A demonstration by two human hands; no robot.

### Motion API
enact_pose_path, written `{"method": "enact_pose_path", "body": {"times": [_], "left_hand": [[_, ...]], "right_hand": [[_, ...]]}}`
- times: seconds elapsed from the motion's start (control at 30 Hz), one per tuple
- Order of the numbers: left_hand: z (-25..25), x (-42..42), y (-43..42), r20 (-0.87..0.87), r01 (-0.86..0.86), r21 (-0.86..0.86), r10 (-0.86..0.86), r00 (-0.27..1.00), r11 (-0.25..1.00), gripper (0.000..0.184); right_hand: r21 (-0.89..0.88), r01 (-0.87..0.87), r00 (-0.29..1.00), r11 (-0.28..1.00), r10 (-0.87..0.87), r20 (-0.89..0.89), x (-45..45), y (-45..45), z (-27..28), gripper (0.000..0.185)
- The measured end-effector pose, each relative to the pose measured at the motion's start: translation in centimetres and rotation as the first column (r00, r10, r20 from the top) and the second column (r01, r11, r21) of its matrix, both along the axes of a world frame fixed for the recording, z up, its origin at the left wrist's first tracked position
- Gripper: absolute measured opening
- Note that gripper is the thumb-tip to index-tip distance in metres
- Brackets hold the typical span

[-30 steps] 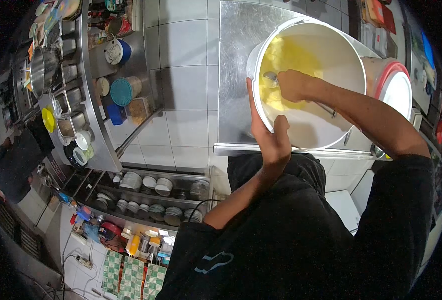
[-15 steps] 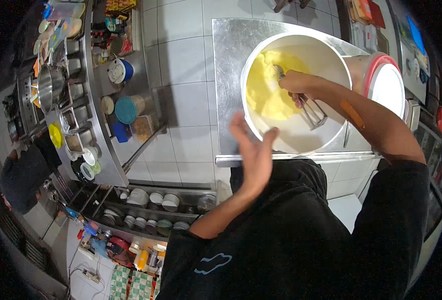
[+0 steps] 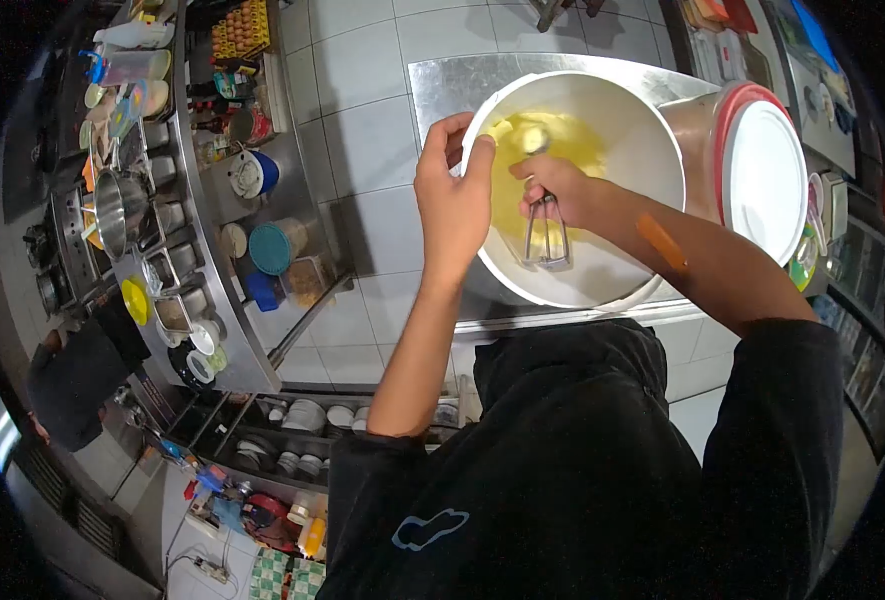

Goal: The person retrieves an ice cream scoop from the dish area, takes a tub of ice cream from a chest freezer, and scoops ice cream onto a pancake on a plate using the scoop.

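A large white bucket (image 3: 652, 150) stands tilted on the steel table, with a soft yellow, butter-like mass (image 3: 577, 140) inside. My left hand (image 3: 456, 195) grips the bucket's left rim, thumb over the edge and fingers round the outside. Inside the bucket, my right hand (image 3: 557, 190) is closed round a metal scoop (image 3: 548, 240) with a squeeze handle. Its two handle arms stick out toward me below the fist. The scoop's head, with some of the yellow mass at it, touches the far left part of the mass.
Right of the bucket is a container with a red rim and white lid (image 3: 765, 185). The steel table (image 3: 442, 95) has its edge close to my body. At left, a steel counter (image 3: 252, 340) carries pans and tubs. Another person in dark clothes (image 3: 82, 385) is at far left.
My left hand has gone from open beside the bucket to gripping its rim. The bucket has tilted, and my right hand has moved left with the scoop.
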State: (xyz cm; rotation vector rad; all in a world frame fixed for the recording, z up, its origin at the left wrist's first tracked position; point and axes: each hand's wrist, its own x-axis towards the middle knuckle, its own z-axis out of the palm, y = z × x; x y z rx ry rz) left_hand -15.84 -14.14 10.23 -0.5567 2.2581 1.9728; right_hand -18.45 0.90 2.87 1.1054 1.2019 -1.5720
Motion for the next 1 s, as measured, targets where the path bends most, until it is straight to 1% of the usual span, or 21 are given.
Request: {"method": "enact_pose_path", "body": {"times": [0.03, 0.07, 0.1, 0.13, 0.2, 0.23, 0.27, 0.3, 0.33, 0.4, 0.5, 0.57, 0.63, 0.67, 0.73, 0.77, 0.83, 0.9, 0.93, 0.97, 1.0], "left_hand": [[0.2, 0.1, 0.2, 0.007, -0.027, 0.057, 0.027, 1.000, 0.998, 0.033], [0.4, 0.2, 0.4, 0.008, -0.020, 0.058, 0.019, 1.000, 0.998, 0.033], [0.7, 0.2, 0.4, 0.022, -0.030, 0.078, 0.029, 0.999, 0.997, 0.031], [0.9, 0.2, 0.4, 0.037, -0.046, 0.097, 0.042, 0.998, 0.994, 0.030], [0.8, 0.2, 0.4, 0.048, -0.044, 0.112, 0.039, 0.998, 0.993, 0.031], [0.6, 0.2, 0.4, 0.061, -0.040, 0.128, 0.032, 0.998, 0.991, 0.033], [0.3, 0.3, 0.3, 0.059, -0.042, 0.126, 0.035, 0.998, 0.991, 0.033], [-0.2, 0.3, 0.2, 0.026, -0.027, 0.120, 0.024, 0.999, 0.992, 0.034], [-0.2, 0.2, 0.1, -0.007, -0.011, 0.114, 0.012, 1.000, 0.993, 0.035], [-0.1, 0.4, 0.2, 0.021, -0.031, 0.112, 0.029, 0.999, 0.993, 0.035], [-0.4, 0.4, 0.4, 0.041, -0.043, 0.109, 0.039, 0.998, 0.993, 0.035], [-0.4, 0.5, 0.4, 0.035, -0.038, 0.104, 0.034, 0.999, 0.994, 0.035], [-0.2, 0.4, 0.3, 0.041, -0.052, 0.151, 0.046, 0.998, 0.987, 0.035], [-0.2, 0.4, 0.4, 0.034, -0.047, 0.153, 0.043, 0.998, 0.987, 0.035], [-0.6, 1.1, 0.8, 0.029, -0.125, 0.168, 0.122, 0.992, 0.978, 0.032], [-0.9, 1.7, 1.1, 0.025, -0.123, 0.167, 0.121, 0.992, 0.978, 0.032], [-1.3, 2.8, 1.9, -0.012, -0.243, 0.149, 0.247, 0.969, 0.959, 0.031], [-1.5, 3.8, 2.2, -0.026, -0.261, 0.106, 0.265, 0.964, 0.959, 0.030], [-1.6, 4.1, 2.4, -0.041, -0.280, 0.065, 0.283, 0.958, 0.958, 0.030], [-2.0, 4.3, 2.7, -0.107, -0.315, 0.044, 0.318, 0.942, 0.948, 0.023], [-2.1, 4.6, 2.8, -0.111, -0.317, 0.040, 0.320, 0.941, 0.947, 0.023]], "right_hand": [[-0.009, -0.044, 0.999, 0.999, 0.044, 0.021, 0.3, -0.5, -0.1, 0.014], [-0.019, -0.091, 0.995, 0.996, 0.091, 0.039, 0.4, -0.8, -0.1, 0.014], [-0.087, -0.078, 0.996, 0.993, 0.081, 0.029, 0.4, -0.6, 0.0, 0.012], [-0.087, -0.078, 0.996, 0.993, 0.081, 0.029, 0.5, -0.4, -0.1, 0.012], [-0.193, -0.188, 0.976, 0.963, 0.205, 0.076, 0.3, -0.3, -0.4, 0.010], [-0.196, -0.191, 0.975, 0.962, 0.208, 0.075, 0.4, -0.4, -0.2, 0.010], [-0.236, -0.234, 0.960, 0.943, 0.262, 0.095, 0.6, -0.4, 0.0, 0.010], [-0.277, -0.276, 0.942, 0.920, 0.316, 0.112, 0.6, -0.5, 0.2, 0.011], [-0.280, -0.279, 0.941, 0.918, 0.319, 0.109, 0.5, -0.7, 0.0, 0.011], [-0.308, -0.411, 0.880, 0.858, 0.462, 0.114, 0.5, -0.8, -0.2, 0.013], [-0.376, -0.405, 0.879, 0.833, 0.468, 0.088, 0.4, -0.5, -1.8, 0.015], [-0.372, -0.413, 0.869, 0.831, 0.482, 0.113, 0.0, -0.8, -1.2, 0.015], [-0.363, -0.424, 0.859, 0.830, 0.495, 0.129, -0.2, -0.7, -0.9, 0.015], [-0.355, -0.474, 0.830, 0.806, 0.544, 0.125, -0.1, -0.5, -0.9, 0.015], [-0.346, -0.525, 0.798, 0.778, 0.591, 0.120, 0.2, -0.3, -0.7, 0.014], [-0.312, -0.552, 0.786, 0.774, 0.607, 0.115, 0.3, -0.4, -0.6, 0.014], [-0.274, -0.580, 0.775, 0.767, 0.623, 0.106, 0.3, -0.6, -0.4, 0.015], [-0.216, -0.615, 0.762, 0.758, 0.643, 0.085, 0.5, -0.7, -0.1, 0.015], [-0.219, -0.619, 0.759, 0.754, 0.646, 0.081, 0.5, -0.7, -0.3, 0.015], [-0.270, -0.610, 0.757, 0.745, 0.649, 0.076, 0.5, -0.5, -0.3, 0.015], [-0.319, -0.601, 0.756, 0.733, 0.651, 0.070, 0.4, -0.5, -0.4, 0.015]]}}
